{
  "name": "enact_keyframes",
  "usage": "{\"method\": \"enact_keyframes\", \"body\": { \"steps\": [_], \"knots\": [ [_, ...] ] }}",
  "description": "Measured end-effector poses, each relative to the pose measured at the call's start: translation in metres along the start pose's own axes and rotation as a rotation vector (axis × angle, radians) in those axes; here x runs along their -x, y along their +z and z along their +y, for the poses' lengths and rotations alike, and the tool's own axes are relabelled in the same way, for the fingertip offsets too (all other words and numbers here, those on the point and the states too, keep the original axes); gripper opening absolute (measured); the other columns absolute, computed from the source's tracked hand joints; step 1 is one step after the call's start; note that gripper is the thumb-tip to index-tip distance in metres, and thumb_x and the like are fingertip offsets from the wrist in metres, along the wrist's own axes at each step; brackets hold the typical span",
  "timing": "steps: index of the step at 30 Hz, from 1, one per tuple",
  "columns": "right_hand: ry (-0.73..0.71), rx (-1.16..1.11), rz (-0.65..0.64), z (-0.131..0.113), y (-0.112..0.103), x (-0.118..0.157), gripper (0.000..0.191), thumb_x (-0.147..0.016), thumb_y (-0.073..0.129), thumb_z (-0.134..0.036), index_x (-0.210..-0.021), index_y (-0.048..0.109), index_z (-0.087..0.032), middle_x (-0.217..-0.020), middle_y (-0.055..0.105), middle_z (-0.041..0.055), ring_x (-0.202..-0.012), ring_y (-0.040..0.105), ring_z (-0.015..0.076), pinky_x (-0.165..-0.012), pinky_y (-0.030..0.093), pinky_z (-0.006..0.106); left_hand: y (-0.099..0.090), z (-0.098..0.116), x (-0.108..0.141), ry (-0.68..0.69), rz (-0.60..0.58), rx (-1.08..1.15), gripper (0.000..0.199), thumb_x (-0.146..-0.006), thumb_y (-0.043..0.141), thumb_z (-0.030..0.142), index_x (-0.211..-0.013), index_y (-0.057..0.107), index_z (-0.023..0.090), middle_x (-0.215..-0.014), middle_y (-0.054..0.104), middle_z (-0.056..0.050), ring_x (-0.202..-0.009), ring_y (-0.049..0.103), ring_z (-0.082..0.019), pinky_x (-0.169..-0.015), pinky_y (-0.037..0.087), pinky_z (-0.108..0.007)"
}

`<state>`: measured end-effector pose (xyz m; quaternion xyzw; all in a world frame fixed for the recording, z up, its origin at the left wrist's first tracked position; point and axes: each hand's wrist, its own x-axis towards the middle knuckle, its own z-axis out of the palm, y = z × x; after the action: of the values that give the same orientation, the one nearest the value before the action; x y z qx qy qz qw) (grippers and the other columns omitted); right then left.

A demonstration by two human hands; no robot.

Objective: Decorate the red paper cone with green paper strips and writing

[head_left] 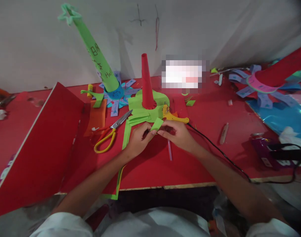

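**A:** Clock centred on the green paper piece, twelve toward the wall. Far left first?

**B:** Nine o'clock: red panel point(49, 141), leaning up off the red table point(177, 172). Between ten and eleven, tall green cone point(93, 51), lettered, star on top, foot in a blue ring. Below it, an orange sheet point(98, 113); then scissors point(120, 120) at nine, one handle yellow, one red.

**A:** Left hand point(137, 138)?

**B:** Just off centre at eight. Thumb and bent fingers pinching the green paper piece point(157, 124), which is held up above the table's near half. Green strips point(140, 118) lie at ten, just beyond that hand.

**A:** Middle?

**B:** Short of twelve: smaller red cone point(147, 85), upright on a scalloped green base point(162, 98). Clear purplish stick point(169, 151) at five.

**A:** Further right?

**B:** Yellow glue gun point(177, 119) at two, black cord trailing toward four. Right hand point(182, 135) near three, thumb and fingertips pinching the same piece at its right end.

**A:** And the far right?

**B:** Whitish marker-like tube point(223, 134) at three, purple box point(260, 152) between three and four. Past two, a big red cone point(283, 72), tilted in view, pink ring at its foot.
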<state>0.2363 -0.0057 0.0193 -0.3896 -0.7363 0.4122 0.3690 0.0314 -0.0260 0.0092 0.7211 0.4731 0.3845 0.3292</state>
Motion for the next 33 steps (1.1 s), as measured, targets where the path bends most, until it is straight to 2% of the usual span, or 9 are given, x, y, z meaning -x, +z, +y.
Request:
{"method": "enact_keyframes", "body": {
  "steps": [4, 9, 15, 20, 25, 33],
  "knots": [
    [0.013, -0.013, 0.084, 0.004, -0.001, 0.001, 0.034, -0.093, 0.066, -0.049, -0.076, 0.062, -0.020, -0.071, 0.060, 0.0001, -0.068, 0.053, 0.0158, -0.064, 0.042, 0.029, 0.000, 0.001, 0.000, 0.020, -0.065, 0.000, 0.032, -0.097, 0.060, 0.048, -0.083, 0.052, 0.020, -0.074, 0.055, 0.002, -0.066, 0.048, -0.012, -0.062, 0.039, -0.025],
    [0.091, -0.112, 0.164, 0.013, 0.000, 0.000, 0.038, -0.089, 0.070, -0.056, -0.076, 0.063, -0.021, -0.070, 0.063, 0.0008, -0.067, 0.057, 0.0170, -0.063, 0.045, 0.030, 0.000, -0.001, 0.000, -0.012, -0.100, -0.058, 0.027, -0.097, 0.060, 0.043, -0.085, 0.057, 0.020, -0.073, 0.055, 0.003, -0.063, 0.047, -0.011, -0.060, 0.036, -0.024],
    [0.098, -0.207, 0.039, 0.019, 0.007, -0.002, 0.041, -0.084, 0.073, -0.062, -0.082, 0.070, -0.021, -0.079, 0.073, 0.0038, -0.073, 0.065, 0.0191, -0.069, 0.052, 0.033, 0.003, -0.002, 0.001, -0.053, -0.050, -0.026, 0.028, -0.098, 0.058, 0.044, -0.083, 0.056, 0.020, -0.070, 0.052, 0.004, -0.063, 0.047, -0.011, -0.059, 0.036, -0.024],
    [0.093, -0.184, 0.083, 0.017, 0.006, -0.002, 0.039, -0.088, 0.071, -0.058, -0.078, 0.070, -0.021, -0.076, 0.075, 0.0046, -0.072, 0.068, 0.0196, -0.068, 0.052, 0.033, 0.003, -0.001, 0.001, 0.029, -0.112, -0.111, 0.026, -0.099, 0.059, 0.041, -0.083, 0.056, 0.020, -0.074, 0.056, 0.002, -0.066, 0.050, -0.012, -0.063, 0.039, -0.025],
    [0.043, -0.049, 0.106, 0.012, 0.001, -0.001, 0.036, -0.092, 0.067, -0.055, -0.082, 0.071, -0.022, -0.079, 0.075, 0.0045, -0.076, 0.069, 0.0203, -0.071, 0.051, 0.033, 0.004, -0.002, 0.002, 0.098, -0.071, -0.175, 0.021, -0.102, 0.055, 0.038, -0.093, 0.061, 0.020, -0.090, 0.066, -0.004, -0.080, 0.060, -0.017, -0.073, 0.046, -0.029],
    [0.053, -0.090, 0.105, 0.014, 0.005, -0.002, 0.036, -0.091, 0.067, -0.057, -0.080, 0.068, -0.022, -0.079, 0.074, 0.0038, -0.075, 0.068, 0.0206, -0.069, 0.052, 0.033, 0.003, -0.002, 0.002, 0.050, -0.073, -0.163, 0.021, -0.102, 0.054, 0.034, -0.088, 0.061, 0.020, -0.077, 0.063, 0.000, -0.068, 0.056, -0.014, -0.064, 0.042, -0.027]
  ]
}}
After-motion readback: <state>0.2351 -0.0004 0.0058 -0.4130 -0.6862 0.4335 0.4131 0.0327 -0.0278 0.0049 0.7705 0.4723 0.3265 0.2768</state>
